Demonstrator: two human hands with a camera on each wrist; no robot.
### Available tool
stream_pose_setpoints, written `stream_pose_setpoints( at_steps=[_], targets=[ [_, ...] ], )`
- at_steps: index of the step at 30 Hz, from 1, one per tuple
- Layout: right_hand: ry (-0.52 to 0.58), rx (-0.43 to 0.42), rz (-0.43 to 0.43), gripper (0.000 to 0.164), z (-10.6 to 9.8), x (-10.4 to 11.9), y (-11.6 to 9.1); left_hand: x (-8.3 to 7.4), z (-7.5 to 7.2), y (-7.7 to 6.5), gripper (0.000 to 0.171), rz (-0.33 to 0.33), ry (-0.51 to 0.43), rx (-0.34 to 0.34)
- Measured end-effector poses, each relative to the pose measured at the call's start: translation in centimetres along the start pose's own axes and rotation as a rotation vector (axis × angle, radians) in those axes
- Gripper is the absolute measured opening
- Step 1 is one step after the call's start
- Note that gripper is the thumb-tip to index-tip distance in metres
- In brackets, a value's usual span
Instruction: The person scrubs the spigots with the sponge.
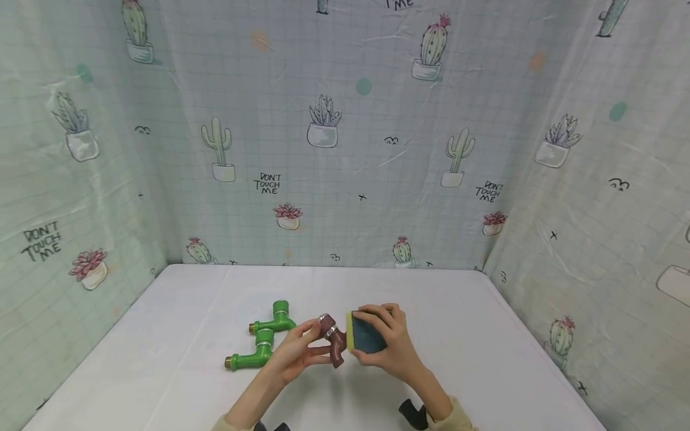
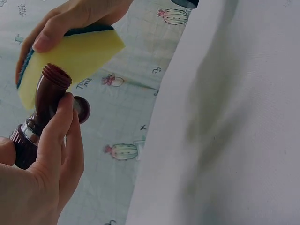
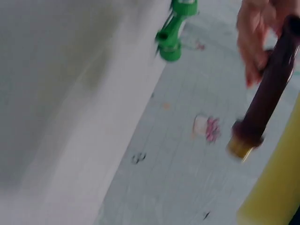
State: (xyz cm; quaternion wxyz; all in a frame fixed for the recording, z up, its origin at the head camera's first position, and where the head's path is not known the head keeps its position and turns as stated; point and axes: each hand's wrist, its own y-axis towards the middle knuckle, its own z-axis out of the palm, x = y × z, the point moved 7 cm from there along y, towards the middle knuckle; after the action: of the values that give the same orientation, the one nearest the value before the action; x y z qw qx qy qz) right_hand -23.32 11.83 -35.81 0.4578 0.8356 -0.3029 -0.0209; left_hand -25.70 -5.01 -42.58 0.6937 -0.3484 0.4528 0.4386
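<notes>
In the head view my left hand grips a dark reddish-brown tap above the table, its thumb and fingers about the handle end. Facing it from the right, my right hand holds a sponge with a dark scouring side and a yellow foam side. The foam is turned toward the tap. The left wrist view shows the tap's ribbed mouth in front of the yellow foam; contact cannot be told. A brass-coloured threaded end shows in the blurred right wrist view.
Two green taps, one farther back and one nearer, lie on the white table left of my hands. Patterned cactus sheeting encloses the back and sides. A black object shows by my right forearm.
</notes>
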Motion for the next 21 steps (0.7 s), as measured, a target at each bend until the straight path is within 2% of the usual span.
stream_pose_setpoints(
  at_steps=[4,8,11,15,21],
  targets=[
    [-0.039,0.036,-0.059,0.059,0.7,0.8,0.1,0.0,0.3,0.1,0.071,0.003,0.017,0.022],
    [-0.117,0.007,-0.030,0.056,0.3,-0.7,-0.3,0.1,0.1,0.1,0.071,0.001,0.008,0.010],
    [-0.135,-0.017,0.015,0.056,-0.2,-2.1,-0.7,0.2,-0.1,0.1,0.071,-0.005,-0.004,0.004],
    [-0.095,-0.064,0.080,0.058,-0.9,-3.4,-1.2,0.2,-0.1,0.1,0.072,-0.004,-0.026,0.022],
    [0.077,-0.069,0.244,0.059,-0.5,-4.1,-1.8,-0.2,0.5,0.2,0.069,-0.015,-0.091,0.086]
  ],
)
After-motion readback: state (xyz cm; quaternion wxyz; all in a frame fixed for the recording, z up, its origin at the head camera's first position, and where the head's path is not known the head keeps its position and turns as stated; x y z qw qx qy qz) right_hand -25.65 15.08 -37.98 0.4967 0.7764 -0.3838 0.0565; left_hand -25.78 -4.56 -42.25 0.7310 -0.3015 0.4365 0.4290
